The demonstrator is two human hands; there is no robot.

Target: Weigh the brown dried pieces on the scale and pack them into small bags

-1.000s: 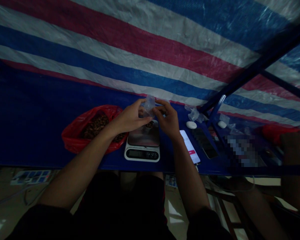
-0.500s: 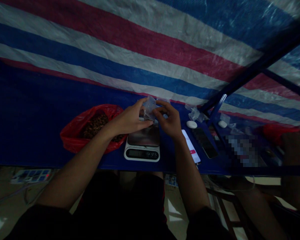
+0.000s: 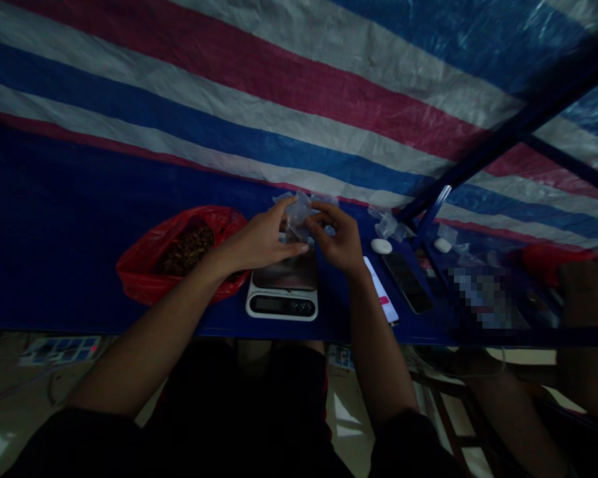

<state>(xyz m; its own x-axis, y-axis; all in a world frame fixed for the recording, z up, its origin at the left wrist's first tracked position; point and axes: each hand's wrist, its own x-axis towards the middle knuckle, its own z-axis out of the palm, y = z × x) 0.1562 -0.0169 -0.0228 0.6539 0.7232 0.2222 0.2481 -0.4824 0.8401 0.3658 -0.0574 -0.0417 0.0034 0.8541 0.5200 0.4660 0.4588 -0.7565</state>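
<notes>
A small clear plastic bag (image 3: 299, 216) is held up between my two hands, over the far end of a white digital scale (image 3: 282, 306). My left hand (image 3: 259, 242) curves around the bag's left side, its thumb stretched out below and its fingers partly hidden behind the plastic. From the other side my right hand (image 3: 339, 240) pinches the bag's right edge between thumb and fingers. To the left of the scale, a red plastic bag (image 3: 142, 265) lies wide open, holding many small brown dried pieces (image 3: 189, 249). My left forearm crosses over its near right part.
More clear bags (image 3: 391, 226) lie at the table's back edge. Right of my arm are a lit phone (image 3: 381, 292), a dark phone (image 3: 407, 282) and a white case (image 3: 381, 246). Another person's hand (image 3: 585, 275) is at far right by a red bag (image 3: 548, 262). Striped tarp (image 3: 279, 79) hangs behind.
Both hands stay nearly in place over the scale. The clear bag between them has shifted slightly and looks a little more spread. The view has moved very slightly.
</notes>
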